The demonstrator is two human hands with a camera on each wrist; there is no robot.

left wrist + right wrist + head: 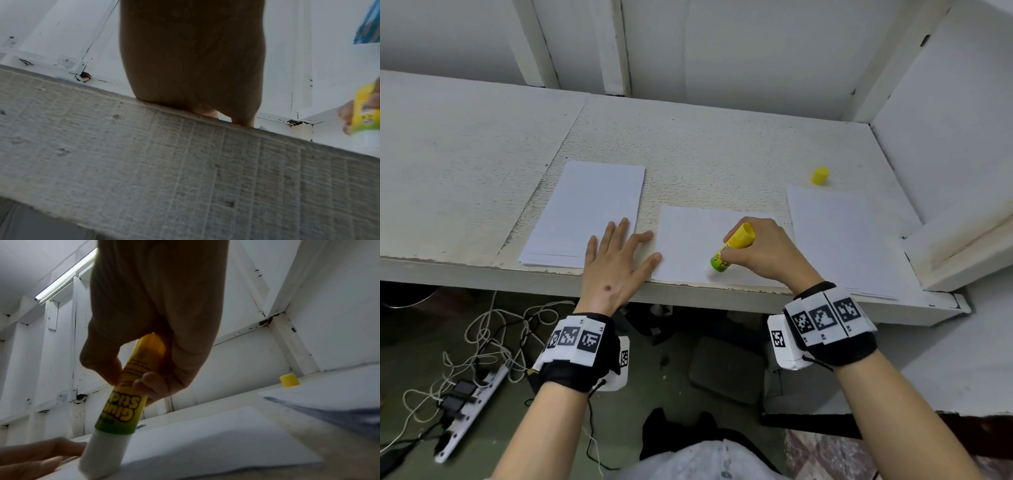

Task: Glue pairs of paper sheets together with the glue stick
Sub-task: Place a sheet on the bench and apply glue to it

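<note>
head view: one glue stick (pixel 732 246), one cap (pixel 820 176), three paper piles (pixel 585 212).

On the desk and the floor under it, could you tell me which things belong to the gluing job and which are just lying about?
Part of the job:
- glue stick, gripped by the right hand
- middle sheet, steadied by the left hand
- left paper stack
- right paper stack
- yellow cap

Lying about:
- power strip and cables on the floor

Bare bench (pixel 722 154) behind sheets; cap (pixel 820 176) far-right.
</note>
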